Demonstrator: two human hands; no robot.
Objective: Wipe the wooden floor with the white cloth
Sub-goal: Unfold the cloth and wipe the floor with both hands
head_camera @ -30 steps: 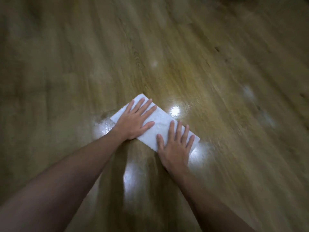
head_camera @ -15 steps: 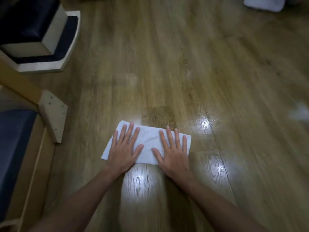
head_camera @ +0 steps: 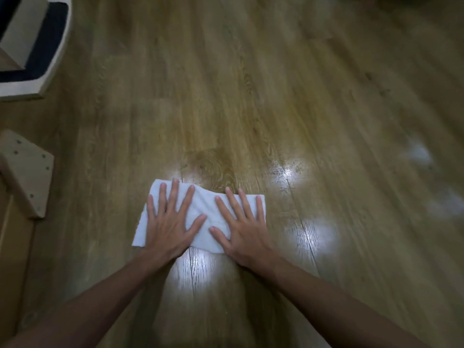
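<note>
Pressing white cloth (head_camera: pixel 200 209) flat on wooden floor (head_camera: pixel 251 96), both palms down. Left hand (head_camera: pixel 170 222) on cloth's left half, right hand (head_camera: pixel 243 229) on right half; fingers of both straight and spread, nothing gripped. Cloth folded into rectangle, lying directly ahead of person, slight wrinkle between hands. Likely soft, light, limp: bunches easily if pushed unevenly. Floor glossy, probably slick under fabric. Best handled by even palm pressure over both halves, not edge pinch. Wooden furniture (head_camera: pixel 27 172) at left, well apart.
</note>
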